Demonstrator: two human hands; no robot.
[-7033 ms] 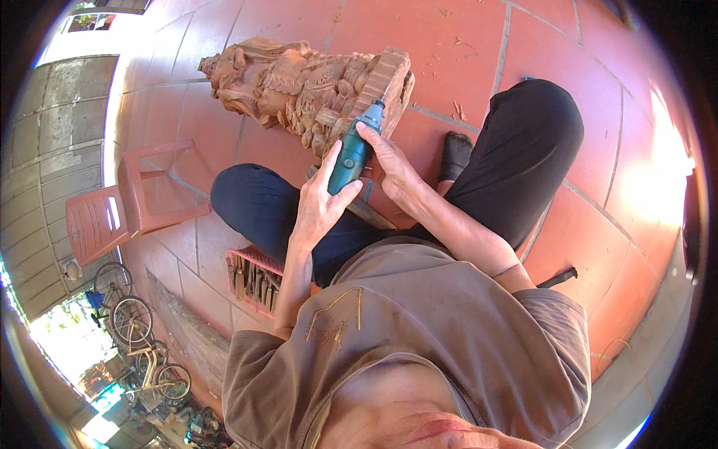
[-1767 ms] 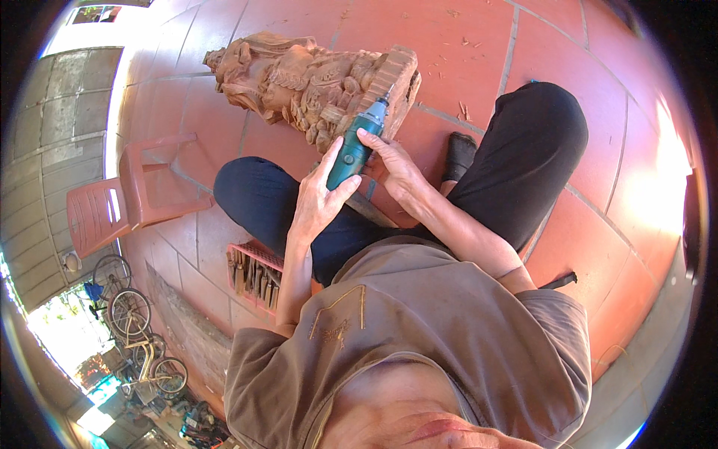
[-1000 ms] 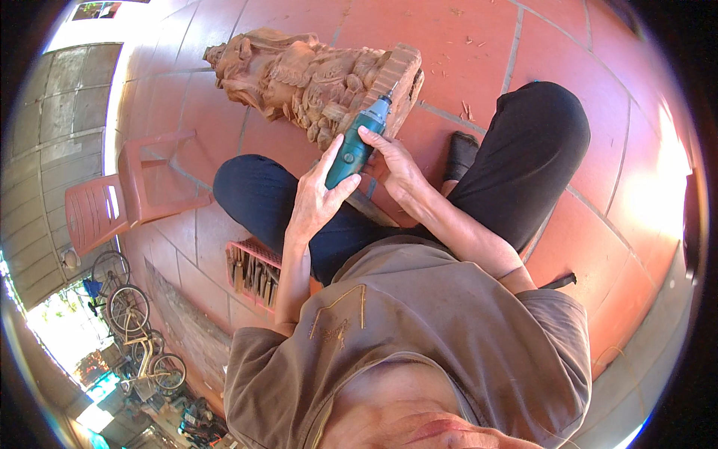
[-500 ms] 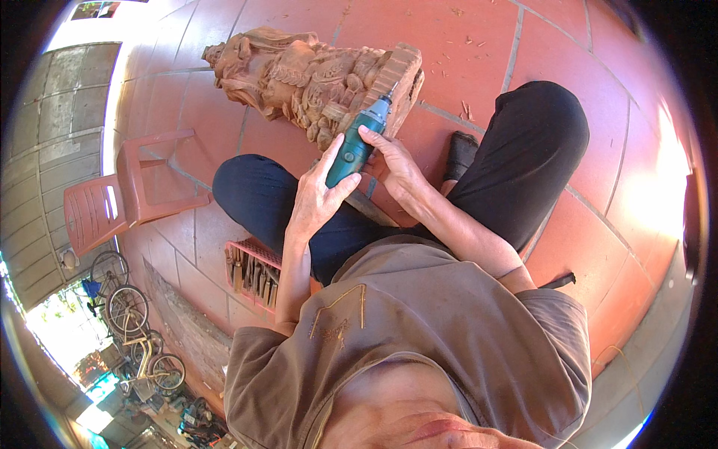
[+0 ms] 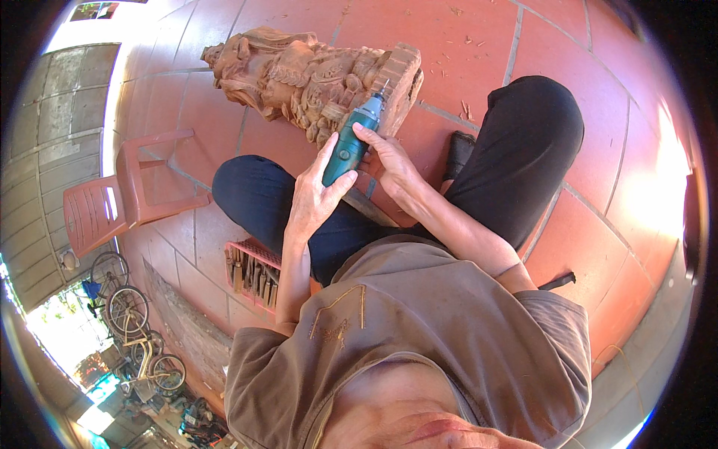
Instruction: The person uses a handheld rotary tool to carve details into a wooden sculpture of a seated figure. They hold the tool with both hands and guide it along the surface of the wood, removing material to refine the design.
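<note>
Between my two hands I hold a green rotary tool (image 5: 345,156) with a grey collar and a thin metal bit. My left hand (image 5: 318,185) wraps the tool's rear end, its thumb along the near side. Around the front half, my right hand (image 5: 387,161) closes with the thumb on top; some of its fingers are hidden behind the body. Just beyond lies a carved wooden statue (image 5: 299,78) on its side, its base toward the right. In this view the bit overlaps the statue's base; whether it touches the wood I cannot tell.
A pink plastic basket (image 5: 250,245) of wooden-handled tools stands left of my left forearm. Farther left is a reddish plastic chair (image 5: 138,183). Wood chips (image 5: 467,111) lie on the red tiles (image 5: 449,45). Bicycles (image 5: 129,310) stand at the lower left.
The rotary tool and both hands have shifted slightly left, and the bit has tilted a little. My right knee has moved slightly. The statue looks the same.
</note>
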